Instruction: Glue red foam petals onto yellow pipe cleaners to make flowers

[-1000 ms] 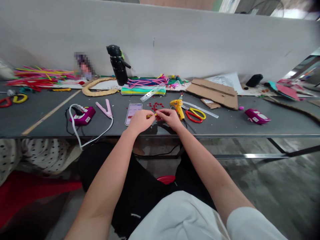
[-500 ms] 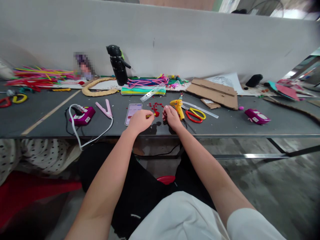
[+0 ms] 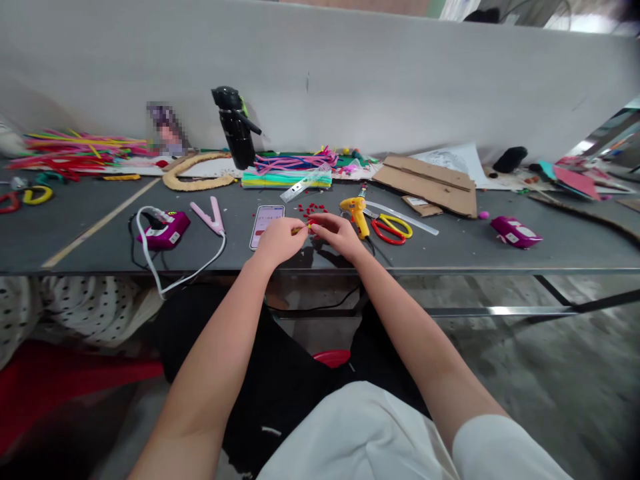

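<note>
A long grey counter (image 3: pixel 450 250) runs across the view, backed by a white partition (image 3: pixel 400 87). Flattened cardboard (image 3: pixel 430 177) lies toward the back right, and a stack of coloured pipe cleaners (image 3: pixel 287 179) sits at the back centre beside an upright black bottle (image 3: pixel 235 130).

The person's two bare forearms reach in from below and meet near the counter's front edge. The left hand (image 3: pixel 280 240) has its grip pinched shut on a short yellow stem (image 3: pixel 301 231), held just above the counter surface. The right hand (image 3: pixel 337 235) meets it from the other side, its grip closed with the fingertips on the stem's red-tipped end.

A phone (image 3: pixel 265 221) lies face up just beyond the left hand. A yellow glue gun (image 3: pixel 357 213) lies just beyond the right hand, with red-and-yellow scissors (image 3: pixel 393 230) beside it. Small red bits (image 3: pixel 313 209) are scattered on the counter between phone and glue gun, just behind the fingertips.
</note>
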`<state>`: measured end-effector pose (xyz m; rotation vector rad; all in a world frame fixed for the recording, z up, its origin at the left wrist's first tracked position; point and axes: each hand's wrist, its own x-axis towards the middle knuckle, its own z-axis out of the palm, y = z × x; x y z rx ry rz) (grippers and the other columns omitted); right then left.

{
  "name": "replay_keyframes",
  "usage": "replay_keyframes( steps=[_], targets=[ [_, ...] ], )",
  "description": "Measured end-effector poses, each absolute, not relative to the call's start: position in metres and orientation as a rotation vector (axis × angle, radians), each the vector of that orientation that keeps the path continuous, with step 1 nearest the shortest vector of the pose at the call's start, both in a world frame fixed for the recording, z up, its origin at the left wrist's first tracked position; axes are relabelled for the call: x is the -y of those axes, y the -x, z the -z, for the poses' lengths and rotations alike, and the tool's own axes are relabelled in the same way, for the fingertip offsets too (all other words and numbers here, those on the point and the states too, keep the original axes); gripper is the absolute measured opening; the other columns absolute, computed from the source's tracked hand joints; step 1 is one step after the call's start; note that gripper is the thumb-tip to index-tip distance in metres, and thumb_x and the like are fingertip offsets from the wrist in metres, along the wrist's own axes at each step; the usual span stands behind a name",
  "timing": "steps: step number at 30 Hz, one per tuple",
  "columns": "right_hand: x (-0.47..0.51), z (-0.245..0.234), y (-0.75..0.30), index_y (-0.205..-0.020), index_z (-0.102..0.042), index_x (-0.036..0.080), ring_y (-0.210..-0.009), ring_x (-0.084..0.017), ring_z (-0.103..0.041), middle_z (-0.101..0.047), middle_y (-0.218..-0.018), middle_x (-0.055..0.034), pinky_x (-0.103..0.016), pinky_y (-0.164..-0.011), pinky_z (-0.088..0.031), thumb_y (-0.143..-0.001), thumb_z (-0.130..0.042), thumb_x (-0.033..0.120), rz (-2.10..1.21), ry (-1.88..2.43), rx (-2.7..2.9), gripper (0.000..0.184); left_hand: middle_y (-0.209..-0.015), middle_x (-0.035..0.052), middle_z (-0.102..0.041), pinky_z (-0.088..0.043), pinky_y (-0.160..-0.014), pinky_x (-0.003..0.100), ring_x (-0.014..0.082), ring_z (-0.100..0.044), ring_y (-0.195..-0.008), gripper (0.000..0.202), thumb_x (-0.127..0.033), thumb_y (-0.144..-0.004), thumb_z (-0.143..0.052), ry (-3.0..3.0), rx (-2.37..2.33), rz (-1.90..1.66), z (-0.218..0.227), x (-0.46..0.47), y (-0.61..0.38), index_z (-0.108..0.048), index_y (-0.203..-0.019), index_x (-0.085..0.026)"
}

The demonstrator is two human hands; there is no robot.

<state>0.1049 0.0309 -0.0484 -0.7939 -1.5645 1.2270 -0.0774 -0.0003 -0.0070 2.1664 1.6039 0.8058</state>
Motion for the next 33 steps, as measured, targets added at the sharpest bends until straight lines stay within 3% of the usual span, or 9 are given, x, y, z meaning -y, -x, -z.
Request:
replay_keyframes(
  steps=[14,33],
  targets=[
    [-0.0328,0.0519,-0.1054,-0.095,-0.073,0.018,-0.078,-0.018,-0.070,-0.075,-0.083,-0.0046,-0.035,-0.080,-0.059,-0.071,-0.079,0.050,-1.283,0.790,1.512,0.040,-0.065,0.0031,-0.063,-0.032,-0.055,0.029,0.0149,-0.047,-0.059,0.029,-0.034,-0.083,-0.052,-2.139,-1.429,-0.900,0.0023,0.0024,0.0740,-0.071,-0.071,-0.015],
    [-0.0308,0.0474,-0.1054,-0.091,-0.074,0.017,-0.073,-0.015,-0.068,-0.073,-0.079,-0.0034,-0.030,-0.075,-0.058,-0.071,-0.079,0.053,-1.355,0.798,1.456,0.042,-0.059,-0.0008,-0.052,-0.030,-0.056,0.027,0.0122,-0.043,-0.058,0.028,-0.032,-0.083,-0.052,-2.100,-1.385,-0.904,0.0045,0.0007,0.0770,-0.066,-0.066,-0.015]
  ],
)
